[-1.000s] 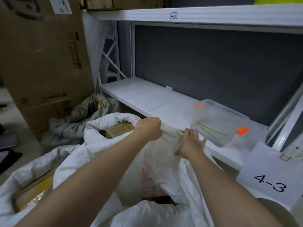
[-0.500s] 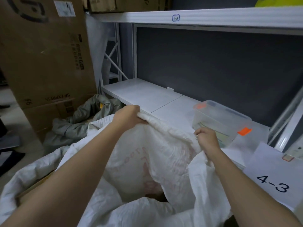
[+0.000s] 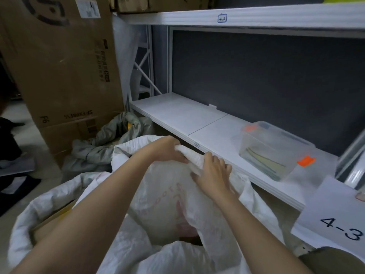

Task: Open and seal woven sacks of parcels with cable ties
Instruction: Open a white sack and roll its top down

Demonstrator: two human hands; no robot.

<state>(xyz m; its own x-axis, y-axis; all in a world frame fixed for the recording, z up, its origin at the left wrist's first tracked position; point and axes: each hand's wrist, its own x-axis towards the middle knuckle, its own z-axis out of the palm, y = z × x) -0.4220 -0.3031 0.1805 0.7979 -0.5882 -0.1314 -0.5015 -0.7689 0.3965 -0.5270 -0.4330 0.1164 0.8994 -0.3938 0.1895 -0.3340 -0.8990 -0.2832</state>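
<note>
White woven sack (image 3: 177,194) (faded red print); clear tub (image 3: 276,151), orange clips; brown carton (image 3: 59,66).

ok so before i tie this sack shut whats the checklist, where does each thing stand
1. Left hand grips the gathered rim of the white sack: ok.
2. Right hand on the same bunched rim: ok.
3. Mouth fully gathered into one neck: not ok, an opening shows below the hands.
4. Cable tie ready: cannot tell, none visible.
5. A hand free to fetch one: not ok, both are on the sack.
6. Clear plastic box on the shelf stands apart from the sack: ok.
</note>
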